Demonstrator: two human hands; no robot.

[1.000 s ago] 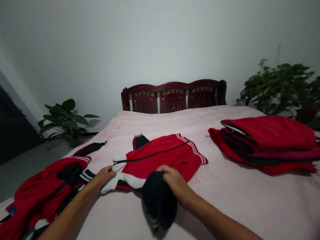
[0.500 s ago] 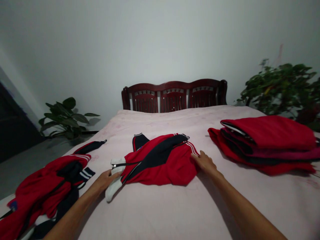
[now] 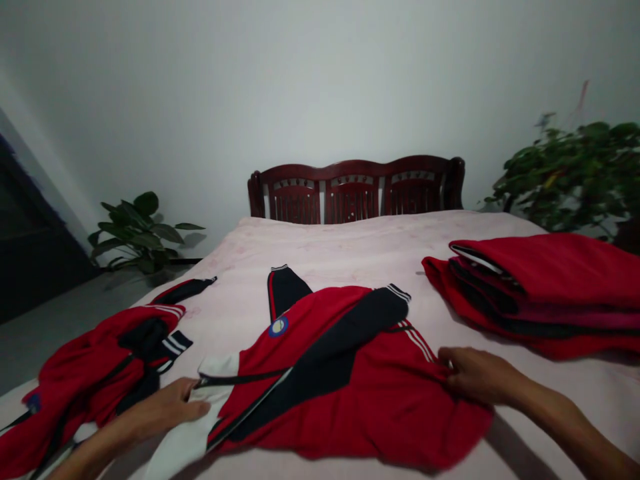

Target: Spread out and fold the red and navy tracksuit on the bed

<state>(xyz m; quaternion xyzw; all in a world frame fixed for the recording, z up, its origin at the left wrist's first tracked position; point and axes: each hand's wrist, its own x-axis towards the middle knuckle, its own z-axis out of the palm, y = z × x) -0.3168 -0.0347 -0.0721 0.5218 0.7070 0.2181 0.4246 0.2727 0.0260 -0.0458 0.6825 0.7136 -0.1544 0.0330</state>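
Observation:
A red tracksuit jacket (image 3: 300, 340) with white collar panels and a round badge (image 3: 278, 327) lies spread on the bed in front of me. One black sleeve (image 3: 340, 340) lies diagonally across its front, and the other black sleeve (image 3: 285, 290) points toward the headboard. My left hand (image 3: 163, 407) lies over the white panel at the jacket's near left, its fingers holding the fabric. My right hand (image 3: 475, 377) pinches the jacket's red hem at the right edge.
A crumpled red-and-black jacket (image 3: 85, 380) lies at the bed's left edge. A folded red stack (image 3: 545, 280) sits at right on the pink bedcover (image 3: 350, 247). Beyond stand a dark wooden headboard (image 3: 355, 193) and potted plants (image 3: 140, 233) (image 3: 575, 173).
The black sleeve now lies across the jacket's front. Both hands have drawn the jacket toward me, and my right hand has moved out to the right hem.

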